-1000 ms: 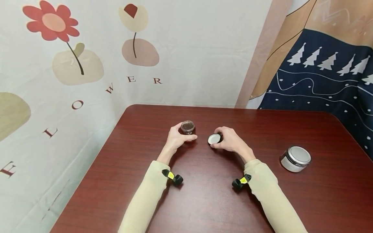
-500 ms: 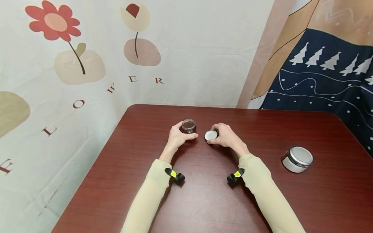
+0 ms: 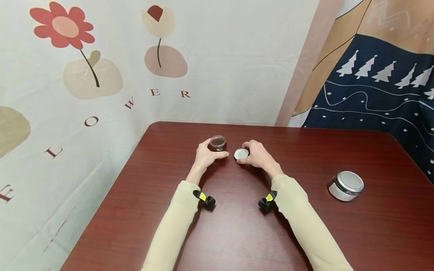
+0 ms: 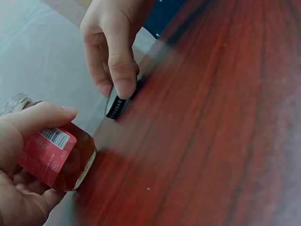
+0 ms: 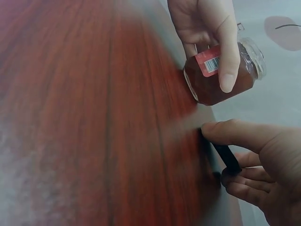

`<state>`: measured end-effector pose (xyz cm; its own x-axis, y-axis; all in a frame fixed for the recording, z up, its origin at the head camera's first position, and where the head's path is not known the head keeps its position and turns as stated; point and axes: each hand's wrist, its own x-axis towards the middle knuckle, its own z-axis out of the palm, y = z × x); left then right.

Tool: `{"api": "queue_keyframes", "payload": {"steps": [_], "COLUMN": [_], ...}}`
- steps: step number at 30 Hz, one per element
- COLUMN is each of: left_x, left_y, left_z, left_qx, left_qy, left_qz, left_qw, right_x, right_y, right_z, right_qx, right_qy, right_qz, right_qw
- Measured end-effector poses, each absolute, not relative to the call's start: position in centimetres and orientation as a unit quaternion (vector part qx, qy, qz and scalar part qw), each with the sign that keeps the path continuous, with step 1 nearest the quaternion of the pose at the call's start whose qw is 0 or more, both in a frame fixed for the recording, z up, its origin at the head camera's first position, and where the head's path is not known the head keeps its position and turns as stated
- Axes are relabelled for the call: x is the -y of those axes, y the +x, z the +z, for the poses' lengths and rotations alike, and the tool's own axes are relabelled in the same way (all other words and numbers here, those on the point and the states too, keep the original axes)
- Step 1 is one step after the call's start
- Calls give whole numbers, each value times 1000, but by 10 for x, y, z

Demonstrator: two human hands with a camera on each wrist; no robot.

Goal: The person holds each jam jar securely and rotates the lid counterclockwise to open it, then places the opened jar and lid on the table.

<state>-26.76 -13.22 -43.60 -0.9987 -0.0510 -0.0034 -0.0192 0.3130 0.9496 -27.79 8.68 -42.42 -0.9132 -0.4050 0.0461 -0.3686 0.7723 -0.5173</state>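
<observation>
My left hand (image 3: 205, 156) grips a small glass jar (image 3: 218, 143), thumb on one side and fingers round the other. The jar has no lid on it, and dark brown contents show through its mouth. A red label (image 4: 47, 153) with a barcode covers part of its side in the left wrist view. To the right, my right hand (image 3: 257, 154) pinches a black-rimmed jar lid (image 3: 241, 153) by its edge, white inner face up. In the right wrist view the lid (image 5: 226, 157) appears edge-on between thumb and fingers, close over the table.
A larger dark jar with a silver lid (image 3: 346, 185) stands on the reddish-brown table (image 3: 234, 241), to the right of my right arm. Behind the table's far edge hangs a pale cloth (image 3: 230, 75) with flower prints; a navy tree-patterned cloth (image 3: 373, 94) hangs at the right.
My right hand has moved left and slightly away from me with the lid, narrowing the gap to the jar. The left hand and jar have shifted slightly farther away.
</observation>
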Motion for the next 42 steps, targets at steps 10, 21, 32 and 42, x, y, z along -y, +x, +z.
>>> {"api": "queue_keyframes", "payload": {"steps": [10,21,32,42], "left_x": [135,138,138,139], "left_y": [-275,-278,-276,-274], "left_z": [-436,-433,-435,-437], "left_qx": [810,820,805,792], "left_qy": [26,26,20,8], "left_qz": [-586,-571,-593,-610], "left_qw": [26,31,26,21], "right_x": [-81,-73,-67,-66], "right_y": [-287,-289,-287,-285], "right_z": [-422,-422,-426,-430], "right_qx": [-940,-940,-943,-941], "right_qy": [-194,-177,-171,-167], "right_qz": [-274,-286,-282,-290], "right_qw": [52,57,42,43]}}
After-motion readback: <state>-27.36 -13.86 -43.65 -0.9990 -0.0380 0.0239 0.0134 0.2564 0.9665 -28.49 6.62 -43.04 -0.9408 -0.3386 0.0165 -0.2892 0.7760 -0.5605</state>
